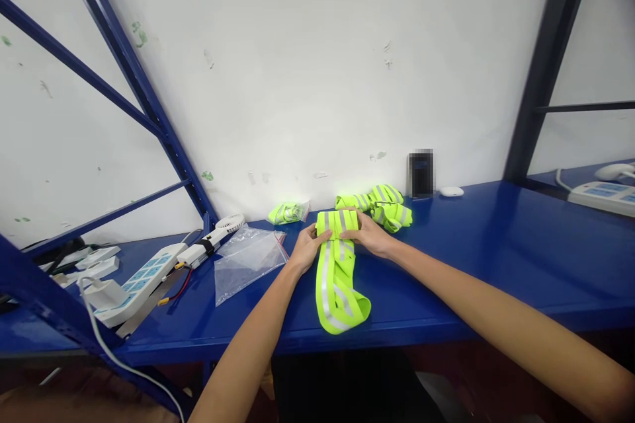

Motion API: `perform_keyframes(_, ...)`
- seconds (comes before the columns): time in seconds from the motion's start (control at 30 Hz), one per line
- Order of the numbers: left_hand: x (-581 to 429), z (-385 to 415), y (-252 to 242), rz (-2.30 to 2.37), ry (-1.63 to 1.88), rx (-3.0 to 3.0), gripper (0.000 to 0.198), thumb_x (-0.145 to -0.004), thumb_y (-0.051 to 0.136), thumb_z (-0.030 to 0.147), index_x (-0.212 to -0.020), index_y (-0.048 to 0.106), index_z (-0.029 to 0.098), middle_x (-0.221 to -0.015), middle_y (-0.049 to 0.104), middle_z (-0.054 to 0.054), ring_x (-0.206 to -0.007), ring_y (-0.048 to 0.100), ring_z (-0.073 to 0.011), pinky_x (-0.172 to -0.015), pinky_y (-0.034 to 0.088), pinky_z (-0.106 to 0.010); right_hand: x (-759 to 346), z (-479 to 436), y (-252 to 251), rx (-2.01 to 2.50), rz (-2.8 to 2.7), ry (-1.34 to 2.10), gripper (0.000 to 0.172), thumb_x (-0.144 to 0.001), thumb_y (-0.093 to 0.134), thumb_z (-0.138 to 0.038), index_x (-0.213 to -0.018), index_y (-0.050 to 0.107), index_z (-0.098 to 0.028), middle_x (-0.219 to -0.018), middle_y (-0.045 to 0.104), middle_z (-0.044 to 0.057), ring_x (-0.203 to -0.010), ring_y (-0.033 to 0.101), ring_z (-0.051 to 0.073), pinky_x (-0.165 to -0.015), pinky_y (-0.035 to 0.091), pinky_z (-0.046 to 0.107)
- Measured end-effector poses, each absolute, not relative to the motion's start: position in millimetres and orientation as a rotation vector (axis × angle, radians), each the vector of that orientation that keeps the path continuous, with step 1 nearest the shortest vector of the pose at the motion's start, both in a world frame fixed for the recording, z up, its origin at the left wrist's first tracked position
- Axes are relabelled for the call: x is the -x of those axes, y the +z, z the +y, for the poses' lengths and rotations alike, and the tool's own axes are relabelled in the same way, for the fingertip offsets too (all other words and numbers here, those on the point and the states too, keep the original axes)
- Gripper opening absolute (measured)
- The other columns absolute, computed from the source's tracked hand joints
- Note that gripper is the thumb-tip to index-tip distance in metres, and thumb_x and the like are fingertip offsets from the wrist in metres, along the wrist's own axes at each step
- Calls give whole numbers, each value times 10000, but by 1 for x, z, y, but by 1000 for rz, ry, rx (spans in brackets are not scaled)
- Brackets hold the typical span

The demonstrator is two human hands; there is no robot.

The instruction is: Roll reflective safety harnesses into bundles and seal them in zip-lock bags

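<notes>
A neon yellow reflective vest [328,277] with silver stripes is held partly folded over the blue table. My left hand [308,248] grips its left side, thumb on top. On the opposite side my right hand [368,235] pinches the folded part, thumb pressed on the front and fingers behind. The lower end of the vest hangs toward me in a loose loop and lies near the table's front edge. Behind my right hand are more bundled neon strips [391,215] with silver bands. A small neon bundle in clear plastic [286,213] lies behind my left hand.
Clear plastic bags [248,261] lie left of my left arm. Beyond them are a white power strip [143,281], a white handheld fan [231,225] and cables. A dark box-like object [421,174] and a white case [451,192] stand by the wall. Blue posts [169,139] frame the left.
</notes>
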State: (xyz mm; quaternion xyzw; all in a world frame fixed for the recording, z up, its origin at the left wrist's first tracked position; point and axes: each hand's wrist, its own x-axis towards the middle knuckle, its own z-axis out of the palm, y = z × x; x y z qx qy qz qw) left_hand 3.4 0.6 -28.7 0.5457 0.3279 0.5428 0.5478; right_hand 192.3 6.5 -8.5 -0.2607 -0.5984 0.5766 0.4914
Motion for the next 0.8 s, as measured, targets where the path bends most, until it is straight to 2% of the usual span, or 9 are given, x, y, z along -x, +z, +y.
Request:
perform_keyframes(0.2, -12, -3, -25, 707, 1332, -1261, 507, -667, 812, 310, -1108, 599, 182, -1074, 695, -88, -947, 671, -248, -862, 519, -379, -192, 10, -13, 599, -1654, 1021, 525, -694, 716, -222, -1177, 510, -217, -1046, 600, 37, -962, 577, 206, -843, 486, 335)
perform_keyframes(0.4, -17, -7, -21, 802, 1285, -1214, 713, -698, 788, 366, -1311, 459, 211, -972, 714, -83, -793, 698, -236, -767, 546, -381, -189, 10, -11, 600, -1637, 887, 491, -728, 678, -228, -1190, 512, -220, -1060, 591, 46, -927, 579, 209, -788, 495, 333)
perform_keyframes(0.47, -18, -9, -20, 853, 1226, -1215, 747, -691, 795, 361, -1325, 440, 192, -961, 714, -97, -765, 697, -234, -731, 550, -372, -189, 11, -11, 595, -1619, 856, 489, -734, 667, -214, -1198, 514, -222, -1061, 597, 46, -927, 583, 210, -794, 496, 336)
perform_keyframes(0.67, -18, -16, -15, 917, 1042, -1305, 564, -625, 838, 289, -1110, 599, 129, -942, 712, -101, -751, 681, -208, -710, 539, -322, -189, 14, -13, 631, -1536, 684, 473, -732, 634, -173, -1193, 543, -223, -1148, 590, 57, -1016, 570, 222, -861, 486, 347)
perform_keyframes(0.8, -17, -18, -13, 905, 939, -1301, 495, -627, 825, 288, -1049, 640, 106, -886, 720, -106, -732, 683, -222, -695, 531, -324, -190, 12, -13, 656, -1559, 679, 531, -746, 583, -154, -1270, 542, -228, -1243, 588, 63, -1053, 578, 235, -867, 495, 362)
